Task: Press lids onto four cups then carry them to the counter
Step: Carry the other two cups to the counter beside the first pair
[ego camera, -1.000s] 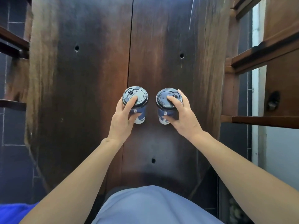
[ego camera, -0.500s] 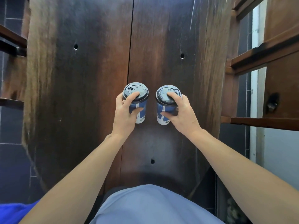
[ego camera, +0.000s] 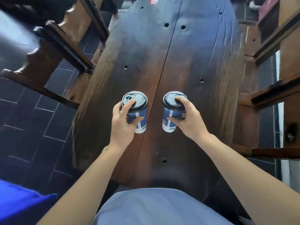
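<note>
Head view, looking down my own front: pale blue shirt (ego camera: 155, 207) nearest, both forearms reaching out over the near end of the tabletop (ego camera: 191, 65).

Left hand (ego camera: 122, 125) is wrapped round the left cup (ego camera: 140, 118), thumb across the blue wall, forefinger laid on the black lid (ego camera: 136, 101). Right hand (ego camera: 189, 120) mirrors it on the right cup (ego camera: 168, 122), finger on its lid (ego camera: 172, 101). My read: the finger on top keeps each lid seated while the wrap carries the weight. Both lids look fully seated. Cannot tell whether the bases are off the wood or just touching it.

Cups sit either side of the long seam in the planks, a clear gap between them, about midway between the side edges.

Only two cups in view; the other two and the counter are not visible.

Room: bare wood runs ahead to the far end, where a small red-and-white sticker (ego camera: 153, 1) lies. Chair frames crowd both side edges, a dark wooden chair (ego camera: 53, 46) on the left, wooden rails (ego camera: 274, 93) on the right. Safest exit is likely straight up, then back toward me.
</note>
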Demonstrator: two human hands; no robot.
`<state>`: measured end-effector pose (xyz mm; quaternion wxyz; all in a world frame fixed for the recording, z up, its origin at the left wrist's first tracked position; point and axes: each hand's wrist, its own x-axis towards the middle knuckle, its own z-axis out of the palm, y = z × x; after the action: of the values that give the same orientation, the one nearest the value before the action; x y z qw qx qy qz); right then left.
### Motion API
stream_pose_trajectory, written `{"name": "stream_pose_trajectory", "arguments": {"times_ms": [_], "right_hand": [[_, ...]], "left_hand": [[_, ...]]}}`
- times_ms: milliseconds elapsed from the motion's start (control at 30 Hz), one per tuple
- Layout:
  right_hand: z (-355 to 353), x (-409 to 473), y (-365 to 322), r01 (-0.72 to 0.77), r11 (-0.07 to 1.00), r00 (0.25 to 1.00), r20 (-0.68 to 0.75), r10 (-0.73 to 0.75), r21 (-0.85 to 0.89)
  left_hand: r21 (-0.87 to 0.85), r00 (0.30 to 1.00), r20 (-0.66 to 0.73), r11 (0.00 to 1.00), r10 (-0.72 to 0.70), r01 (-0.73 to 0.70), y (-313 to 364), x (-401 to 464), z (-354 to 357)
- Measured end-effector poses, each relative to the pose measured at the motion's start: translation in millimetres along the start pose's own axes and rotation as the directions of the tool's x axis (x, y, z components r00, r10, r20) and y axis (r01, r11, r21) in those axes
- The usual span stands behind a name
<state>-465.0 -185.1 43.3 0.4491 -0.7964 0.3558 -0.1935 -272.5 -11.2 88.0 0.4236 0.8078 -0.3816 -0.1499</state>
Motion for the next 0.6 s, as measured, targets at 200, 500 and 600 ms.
{"name": "stream_pose_trajectory", "arguments": {"times_ms": [200, 500, 600], "right_hand": [[33, -13, -63, 0.207, 0.978, 0.972, 0.114, -0.207, 0.008], [152, -31, -178, 0.426, 0.902, 0.848, 0.317, -0.424, 0.068], [205, -29, -222, 0.515, 0.855, 0.778, 0.381, -0.499, 0.068]], "left_hand": [[0.059, 0.982, -0.188, 0.997, -0.030, 0.042, -9, -62, -73], [0.001, 0.901, -0.435, 1.000, 0.000, 0.001, -71, -134, -193], [-0.018, 0.860, -0.510, 1.000, -0.002, -0.008, -103, -156, -245]]}}
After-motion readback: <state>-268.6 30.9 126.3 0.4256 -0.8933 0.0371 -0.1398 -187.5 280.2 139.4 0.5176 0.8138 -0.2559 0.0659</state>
